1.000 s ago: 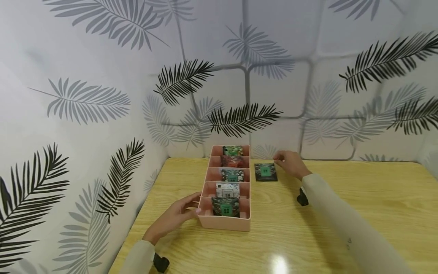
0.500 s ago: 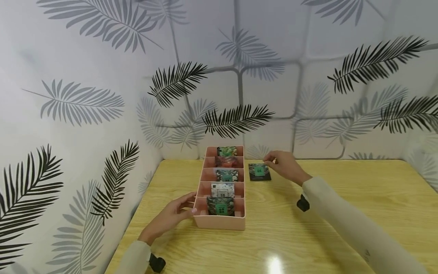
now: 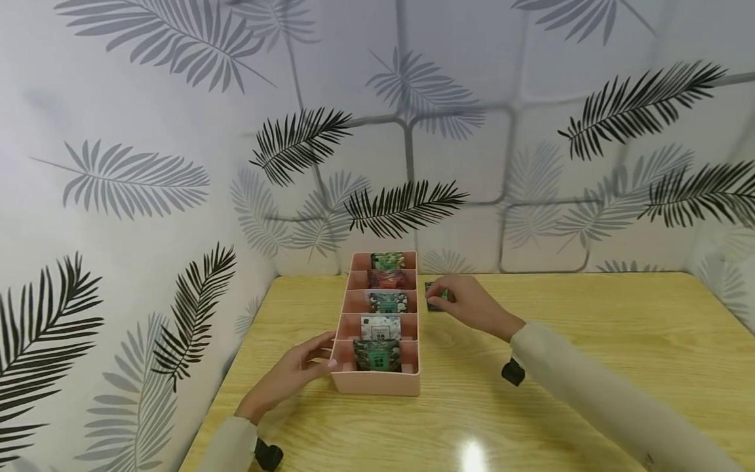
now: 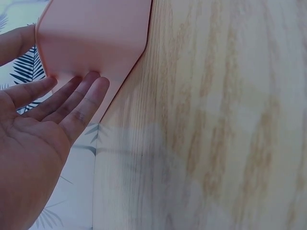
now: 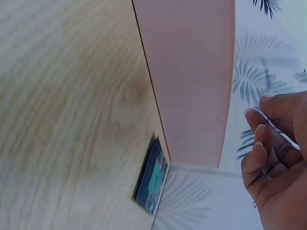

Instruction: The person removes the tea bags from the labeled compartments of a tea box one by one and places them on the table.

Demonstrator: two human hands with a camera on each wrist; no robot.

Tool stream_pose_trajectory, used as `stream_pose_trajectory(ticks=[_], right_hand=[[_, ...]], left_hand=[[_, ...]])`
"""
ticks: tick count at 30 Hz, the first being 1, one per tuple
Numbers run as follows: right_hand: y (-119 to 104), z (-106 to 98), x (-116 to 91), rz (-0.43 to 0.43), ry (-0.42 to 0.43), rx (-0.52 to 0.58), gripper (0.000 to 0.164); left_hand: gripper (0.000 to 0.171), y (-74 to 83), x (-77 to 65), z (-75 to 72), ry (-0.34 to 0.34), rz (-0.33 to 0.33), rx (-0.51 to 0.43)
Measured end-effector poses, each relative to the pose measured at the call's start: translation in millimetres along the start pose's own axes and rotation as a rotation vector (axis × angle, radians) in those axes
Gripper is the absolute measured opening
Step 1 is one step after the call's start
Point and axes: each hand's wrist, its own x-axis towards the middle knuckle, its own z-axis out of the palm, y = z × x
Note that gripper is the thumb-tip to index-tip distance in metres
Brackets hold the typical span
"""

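In the head view a pink divided box (image 3: 377, 385) holds small printed sachets, one showing in each compartment. The front sachet (image 3: 377, 356) is dark with a green label; the one behind it is a white sachet (image 3: 381, 328). My left hand (image 3: 289, 373) is at the box's left side, nearly straight fingers against the outer wall and thumb at the rim. My right hand (image 3: 472, 305) hovers right of the box with loosely curled fingers and nothing between them. Under it, dark sachets with a green label (image 5: 154, 184) lie stacked on the table, partly hidden in the head view.
The box stands on a wood-grain table (image 3: 531, 367), near its back edge. Behind and to the left rises a pale wall (image 3: 377, 151) with leaf prints. Dark devices sit at both wrists, such as the right wrist camera (image 3: 513, 372).
My right hand has moved left from the far right corner of the dark sachets, over them and toward the box. The left hand stays at the box; the head view has shifted slightly.
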Motion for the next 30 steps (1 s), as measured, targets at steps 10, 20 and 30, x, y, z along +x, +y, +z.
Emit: stream_pose_trajectory(ticks=[10, 20, 30], right_hand=[[-33, 15, -11, -0.111, -0.058, 0.032, 0.013], [-50, 32, -17, -0.124, -0.116, 0.009, 0.012], [-57, 44, -18, -0.103, -0.143, -0.101, 0.013]], left_hand=[[0.064, 7.1, -0.9, 1.3, 0.011, -0.024, -0.009], [0.064, 3.6, -0.9, 0.3, 0.008, -0.036, -0.013], [0.064, 0.6, 0.0, 0.1, 0.006, -0.030, -0.016]])
